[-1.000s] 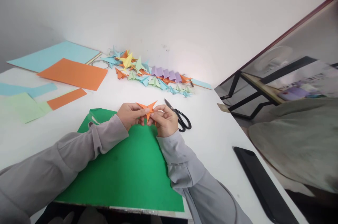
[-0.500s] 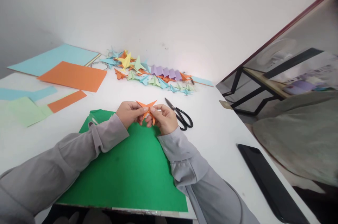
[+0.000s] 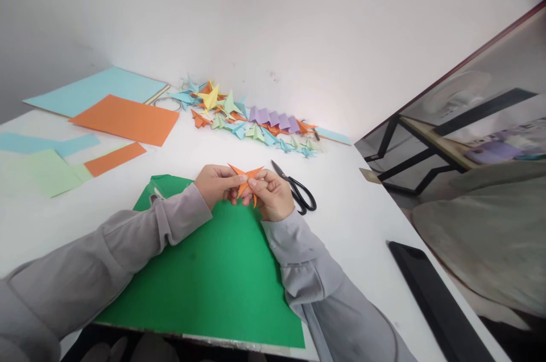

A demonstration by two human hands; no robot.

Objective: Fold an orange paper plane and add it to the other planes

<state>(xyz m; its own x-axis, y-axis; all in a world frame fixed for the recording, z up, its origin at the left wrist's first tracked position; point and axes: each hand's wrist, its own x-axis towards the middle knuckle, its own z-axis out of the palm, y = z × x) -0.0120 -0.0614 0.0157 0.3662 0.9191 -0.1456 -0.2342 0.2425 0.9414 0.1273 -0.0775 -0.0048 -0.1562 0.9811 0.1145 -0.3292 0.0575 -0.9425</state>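
Pinched between both hands is a small orange origami figure point(image 3: 246, 173) with several pointed tips spreading out from its middle. My left hand point(image 3: 216, 184) grips its left side, thumb on top. My right hand point(image 3: 273, 192) holds the right side the same way, its thumb near the centre of the folds. Fingers hide the underside of the paper. Both hands are above the far edge of a green sheet point(image 3: 205, 277). Black-handled scissors point(image 3: 296, 187) lie just right of my right hand, blades pointing away from me.
Folded paper figures in several colours point(image 3: 230, 105) lie along the wall. To the left are a blue sheet point(image 3: 98, 89), an orange sheet point(image 3: 128, 119), a green piece point(image 3: 51, 171) and an orange strip point(image 3: 115, 158). A black flat object point(image 3: 435, 299) rests near the right table edge.
The camera view has turned slightly, so the whole scene appears shifted a little to the right. Both hands keep their grip on the orange figure, with only slight finger movement.
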